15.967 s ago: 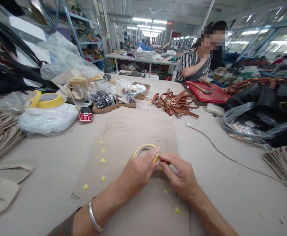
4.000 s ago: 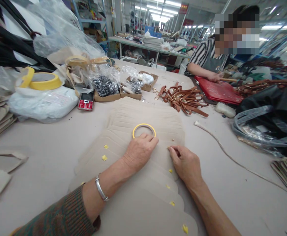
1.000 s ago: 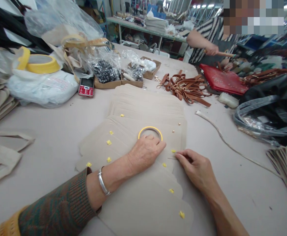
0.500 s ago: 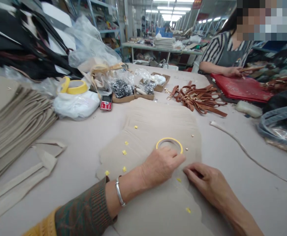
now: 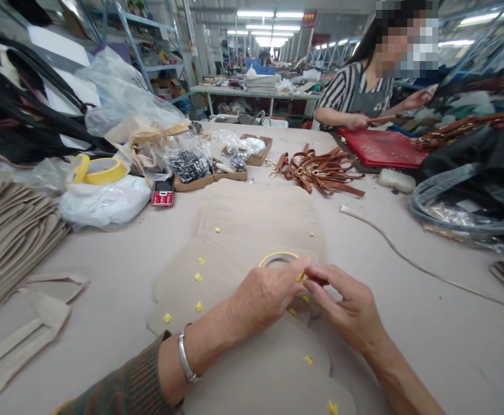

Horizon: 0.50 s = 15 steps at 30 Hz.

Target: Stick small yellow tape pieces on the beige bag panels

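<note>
My left hand [image 5: 265, 291] is closed on a roll of yellow tape [image 5: 277, 256], whose upper rim shows above the knuckles. My right hand [image 5: 347, 302] meets it at the fingertips, pinching the yellow end of the tape [image 5: 300, 276]. Both hands are over stacked beige fabric pieces [image 5: 252, 213]. Small yellow tape bits [image 5: 198, 277] dot the fabric on the left, and more bits [image 5: 309, 359] sit at the lower right. A small metal rivet [image 5: 312, 235] shows near the right edge of the upper piece.
Brown straps with clasps [image 5: 316, 170] lie at the back. Left of them are open boxes of bagged hardware [image 5: 191, 181], a red phone [image 5: 163, 193] and yellow tape rolls [image 5: 98, 170] on a white bundle [image 5: 105, 202]. A cord [image 5: 385, 242] lies right. A co-worker [image 5: 355, 95] is beyond a red sheet [image 5: 381, 148].
My right hand has lifted from the fabric edge to the tape roll, and its fingertips now meet my left hand's. The view has turned slightly right. The co-worker has raised one hand.
</note>
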Motion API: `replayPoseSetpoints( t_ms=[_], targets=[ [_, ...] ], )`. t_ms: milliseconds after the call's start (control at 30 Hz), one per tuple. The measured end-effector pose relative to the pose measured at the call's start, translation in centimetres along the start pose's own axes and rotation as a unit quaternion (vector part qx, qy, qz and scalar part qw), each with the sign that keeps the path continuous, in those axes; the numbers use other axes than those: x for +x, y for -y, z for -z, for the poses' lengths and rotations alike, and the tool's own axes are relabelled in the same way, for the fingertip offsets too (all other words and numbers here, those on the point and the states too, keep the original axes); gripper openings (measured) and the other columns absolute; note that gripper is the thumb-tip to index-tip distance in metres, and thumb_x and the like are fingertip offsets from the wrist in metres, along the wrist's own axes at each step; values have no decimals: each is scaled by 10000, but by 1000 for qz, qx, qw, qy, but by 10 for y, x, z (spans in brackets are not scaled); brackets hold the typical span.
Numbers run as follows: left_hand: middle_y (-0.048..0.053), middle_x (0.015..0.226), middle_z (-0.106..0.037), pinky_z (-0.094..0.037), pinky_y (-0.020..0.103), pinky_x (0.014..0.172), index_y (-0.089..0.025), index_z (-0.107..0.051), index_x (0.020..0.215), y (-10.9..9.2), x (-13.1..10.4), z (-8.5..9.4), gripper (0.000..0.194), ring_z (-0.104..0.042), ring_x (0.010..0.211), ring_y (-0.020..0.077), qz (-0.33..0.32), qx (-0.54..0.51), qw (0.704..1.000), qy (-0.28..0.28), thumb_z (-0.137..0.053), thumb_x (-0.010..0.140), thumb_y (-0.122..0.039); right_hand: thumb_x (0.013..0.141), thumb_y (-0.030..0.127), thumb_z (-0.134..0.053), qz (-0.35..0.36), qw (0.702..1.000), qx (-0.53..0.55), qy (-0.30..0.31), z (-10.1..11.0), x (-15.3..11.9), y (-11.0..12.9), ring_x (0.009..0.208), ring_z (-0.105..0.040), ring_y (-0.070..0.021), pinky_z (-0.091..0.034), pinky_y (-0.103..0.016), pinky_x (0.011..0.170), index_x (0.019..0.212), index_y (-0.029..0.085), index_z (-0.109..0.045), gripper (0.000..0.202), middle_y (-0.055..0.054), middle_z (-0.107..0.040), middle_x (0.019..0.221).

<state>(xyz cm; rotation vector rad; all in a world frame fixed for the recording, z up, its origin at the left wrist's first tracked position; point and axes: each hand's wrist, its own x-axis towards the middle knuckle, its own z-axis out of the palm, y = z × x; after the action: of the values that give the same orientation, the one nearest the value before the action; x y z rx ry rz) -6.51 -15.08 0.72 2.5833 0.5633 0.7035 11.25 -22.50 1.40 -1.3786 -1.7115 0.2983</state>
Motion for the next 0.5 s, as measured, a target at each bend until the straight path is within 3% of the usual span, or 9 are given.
replayPoseSetpoints(
  t_ms=[100,200,333,433,500],
  targets=[
    [98,1145,-655,-552,304,803,-154,-284,1374,-1,0,-3,404,-649,1000,185,5,13,1000,4,-369,990,-248,864,106,-548,57,998,-35,4,-4,0,1,810,-640,-137,-505,-247,731,981,189,-643,172,-37,-689,871],
    [87,1123,-647,-532,304,818,-160,-370,1291,-3,3,0,315,-627,1022,187,12,8,1000,21,-372,979,-207,841,78,-542,73,994,-78,1,-7,-1,-1,692,-616,-115,-477,-225,649,893,181,-634,147,-9,-664,756],
    [27,883,-637,-499,264,704,-174,-510,989,-5,10,8,121,-622,819,170,26,10,998,59,-394,962,-194,800,69,-553,84,988,-128,-31,-8,0,-1,600,-598,-99,-453,-209,594,818,175,-629,132,8,-651,684],
    [-1,792,-596,-454,246,644,-183,-502,881,-4,17,11,121,-579,729,154,25,33,998,38,-411,958,-204,783,78,-553,59,989,-128,-52,-9,3,3,561,-593,-91,-452,-202,579,784,175,-638,128,14,-648,653],
    [-9,765,-573,-428,242,622,-188,-498,852,-3,20,11,131,-554,704,149,11,54,998,18,-415,953,-192,781,118,-561,-7,995,-83,-58,-9,7,6,532,-584,-92,-455,-200,552,752,179,-643,106,17,-648,631]
  ],
)
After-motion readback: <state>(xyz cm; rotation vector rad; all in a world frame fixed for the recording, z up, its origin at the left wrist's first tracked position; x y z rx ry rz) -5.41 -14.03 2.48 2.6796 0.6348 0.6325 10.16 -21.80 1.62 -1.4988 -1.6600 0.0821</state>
